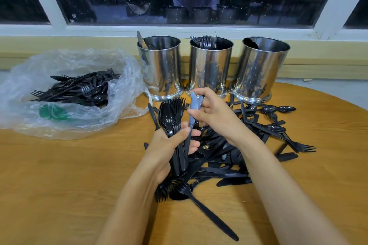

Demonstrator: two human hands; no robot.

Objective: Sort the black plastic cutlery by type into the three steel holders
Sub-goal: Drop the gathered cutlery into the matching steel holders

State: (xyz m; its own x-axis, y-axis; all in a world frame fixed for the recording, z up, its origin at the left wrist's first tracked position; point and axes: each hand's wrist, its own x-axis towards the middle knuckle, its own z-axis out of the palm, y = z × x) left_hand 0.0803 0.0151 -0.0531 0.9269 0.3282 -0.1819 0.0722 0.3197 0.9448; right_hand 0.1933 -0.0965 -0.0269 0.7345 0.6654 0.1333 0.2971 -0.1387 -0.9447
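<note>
Above the partly hidden cutlery pile, left hand gripping spoons and forks, right hand pinching knife.

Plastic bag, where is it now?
Head view, left side: the plastic bag lies on the wooden table, just left of the leftmost steel holder, with black cutlery inside.

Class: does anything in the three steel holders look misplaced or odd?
Nothing stands out. The left holder shows a knife, the middle holder forks, the right holder one dark spoon-like piece. All three stand upright.
</note>
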